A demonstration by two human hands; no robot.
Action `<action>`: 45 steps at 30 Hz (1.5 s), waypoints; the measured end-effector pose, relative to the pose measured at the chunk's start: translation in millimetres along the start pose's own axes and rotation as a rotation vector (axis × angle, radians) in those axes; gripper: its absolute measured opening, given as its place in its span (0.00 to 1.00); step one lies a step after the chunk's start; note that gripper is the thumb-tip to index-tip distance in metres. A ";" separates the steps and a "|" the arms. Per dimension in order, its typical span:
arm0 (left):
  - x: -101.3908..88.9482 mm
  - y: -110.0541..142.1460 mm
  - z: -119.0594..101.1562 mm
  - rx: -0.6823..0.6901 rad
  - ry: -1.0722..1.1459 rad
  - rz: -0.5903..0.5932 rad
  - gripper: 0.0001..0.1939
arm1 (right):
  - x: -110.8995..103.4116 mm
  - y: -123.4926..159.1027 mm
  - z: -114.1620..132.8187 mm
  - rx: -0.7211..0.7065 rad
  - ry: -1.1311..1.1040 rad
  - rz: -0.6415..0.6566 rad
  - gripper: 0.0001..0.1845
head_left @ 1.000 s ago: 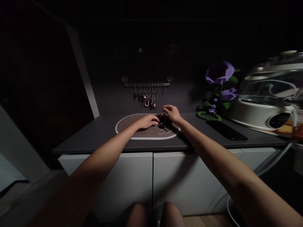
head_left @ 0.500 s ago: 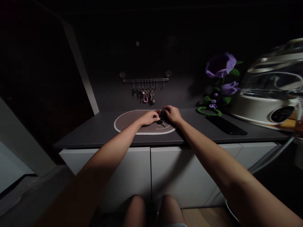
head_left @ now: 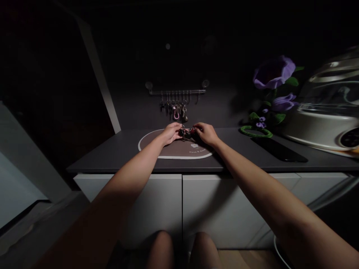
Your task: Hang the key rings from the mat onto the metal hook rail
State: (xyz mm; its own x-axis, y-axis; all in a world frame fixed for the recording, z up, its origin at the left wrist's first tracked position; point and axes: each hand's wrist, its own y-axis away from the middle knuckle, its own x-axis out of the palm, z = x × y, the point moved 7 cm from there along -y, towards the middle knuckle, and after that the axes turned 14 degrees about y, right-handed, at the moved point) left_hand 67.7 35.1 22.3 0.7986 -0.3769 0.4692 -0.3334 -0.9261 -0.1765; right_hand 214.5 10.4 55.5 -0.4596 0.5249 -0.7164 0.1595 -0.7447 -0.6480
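Note:
A bunch of keys (head_left: 185, 133) with a red piece on it is held between my two hands, just above the brown oval mat (head_left: 151, 145). My left hand (head_left: 171, 133) grips its left side, thumb and fingers closed near a ring at the top. On the other side, the fingers of my right hand (head_left: 206, 133) pinch the bunch by the red part. Single keys are too dark and small to tell apart. Behind the hands, more keys (head_left: 169, 106) and a pink carabiner-like clip (head_left: 176, 113) hang from a clear hook rail (head_left: 178, 92) on the wall.
Purple artificial flowers (head_left: 275, 74) with a green ring base (head_left: 255, 131) stand to the right. A black phone-like slab (head_left: 279, 149) lies before them on the dark counter (head_left: 95, 153). A white appliance with a clear cover (head_left: 322, 123) stands at the far right.
The bunch of keys has been lifted off the mat, and its hanging key no longer lies near the lettering. My left hand has risen and turned its palm more upward. The view has shifted slightly left.

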 end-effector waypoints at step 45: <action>-0.7 -0.6 -6.8 0.060 0.186 0.000 0.03 | -12.0 11.2 41.4 -0.319 0.101 -0.158 0.12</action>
State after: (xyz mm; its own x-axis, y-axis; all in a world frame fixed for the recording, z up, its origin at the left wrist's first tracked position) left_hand 63.9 36.1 27.9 0.6903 -0.3727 0.6201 -0.2987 -0.9275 -0.2250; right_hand 185.6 -21.3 67.6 -0.4144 0.6733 -0.6123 0.3649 -0.4934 -0.7895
